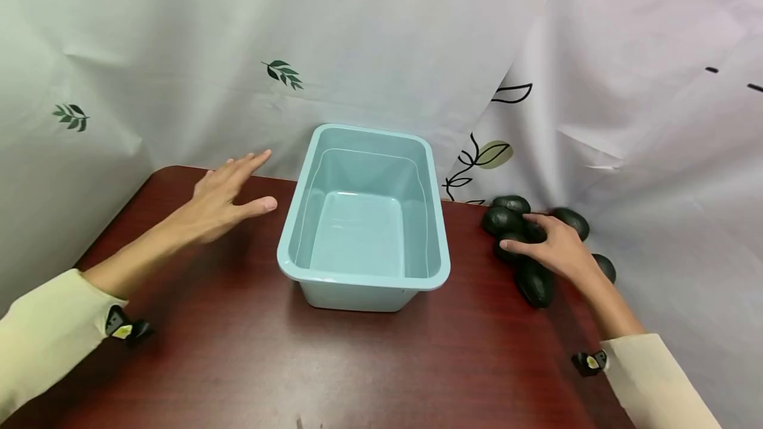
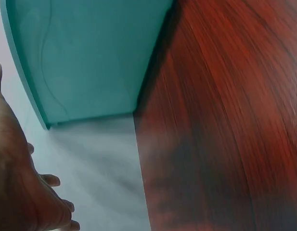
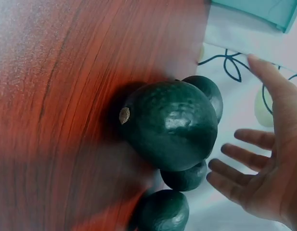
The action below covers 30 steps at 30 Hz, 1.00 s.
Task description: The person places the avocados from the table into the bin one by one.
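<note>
While the left hand (image 1: 223,194) hovers flat above the dark red table (image 1: 238,349), fingers straight and close together with the thumb held apart, it holds nothing and sits just left of the pale blue tub (image 1: 363,277). Right of the tub, the right hand (image 1: 551,247) reaches over a cluster of dark green avocados (image 1: 533,283) at the table's back right edge, fingers spread and relaxed, gripping none. White leaf-printed sheets (image 1: 387,38) hang behind.
</note>
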### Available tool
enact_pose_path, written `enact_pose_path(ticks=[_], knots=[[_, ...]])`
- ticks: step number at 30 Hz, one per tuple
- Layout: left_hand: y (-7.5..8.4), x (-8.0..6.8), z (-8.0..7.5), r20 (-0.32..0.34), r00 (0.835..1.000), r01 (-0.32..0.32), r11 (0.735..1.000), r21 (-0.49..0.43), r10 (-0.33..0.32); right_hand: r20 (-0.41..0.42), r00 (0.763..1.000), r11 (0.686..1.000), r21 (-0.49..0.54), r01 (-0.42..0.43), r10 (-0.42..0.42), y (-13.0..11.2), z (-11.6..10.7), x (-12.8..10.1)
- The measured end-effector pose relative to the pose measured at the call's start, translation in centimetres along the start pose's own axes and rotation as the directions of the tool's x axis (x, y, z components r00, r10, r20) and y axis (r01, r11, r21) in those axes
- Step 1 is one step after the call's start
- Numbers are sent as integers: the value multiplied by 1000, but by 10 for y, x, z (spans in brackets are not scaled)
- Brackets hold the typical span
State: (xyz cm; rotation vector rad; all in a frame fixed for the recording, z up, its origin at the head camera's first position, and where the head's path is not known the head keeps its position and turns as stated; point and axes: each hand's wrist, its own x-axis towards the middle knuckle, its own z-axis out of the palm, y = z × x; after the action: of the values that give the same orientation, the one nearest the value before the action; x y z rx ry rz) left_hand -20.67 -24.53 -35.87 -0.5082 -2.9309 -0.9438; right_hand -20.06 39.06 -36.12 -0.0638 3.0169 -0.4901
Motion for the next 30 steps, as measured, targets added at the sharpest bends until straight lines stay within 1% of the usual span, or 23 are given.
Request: enact_pose_path(ticks=[2,5,8,10,13,16,21,26,28,30], knots=[[5,-1,2,3,1000,-19,999,-45,19,1,1000,1000,4,9,-9,2,0,-1],[12,-2,5,15,1000,-25,992,-122,27,11,1000,1000,7,21,-21,5,0,-2],[17,-1,8,29,999,-33,975,-218,40,29,999,1000,11,28,-28,7,0,-2],[19,0,9,45,998,-35,956,-290,51,40,999,999,13,31,-31,9,0,-2],[23,2,11,67,995,-42,915,-402,75,47,998,999,20,39,-39,10,1,-2],[27,4,13,91,991,-41,877,-478,96,42,997,998,25,59,-60,11,2,-1],[31,6,18,103,985,-63,842,-536,140,46,996,996,30,81,-82,13,4,0],[30,10,23,120,972,-88,791,-605,200,61,995,997,33,75,-77,12,5,1],[29,11,25,121,969,-98,782,-616,217,65,995,997,32,77,-79,11,5,2],[29,10,27,117,970,-97,779,-619,213,69,994,997,29,78,-80,9,5,2]])
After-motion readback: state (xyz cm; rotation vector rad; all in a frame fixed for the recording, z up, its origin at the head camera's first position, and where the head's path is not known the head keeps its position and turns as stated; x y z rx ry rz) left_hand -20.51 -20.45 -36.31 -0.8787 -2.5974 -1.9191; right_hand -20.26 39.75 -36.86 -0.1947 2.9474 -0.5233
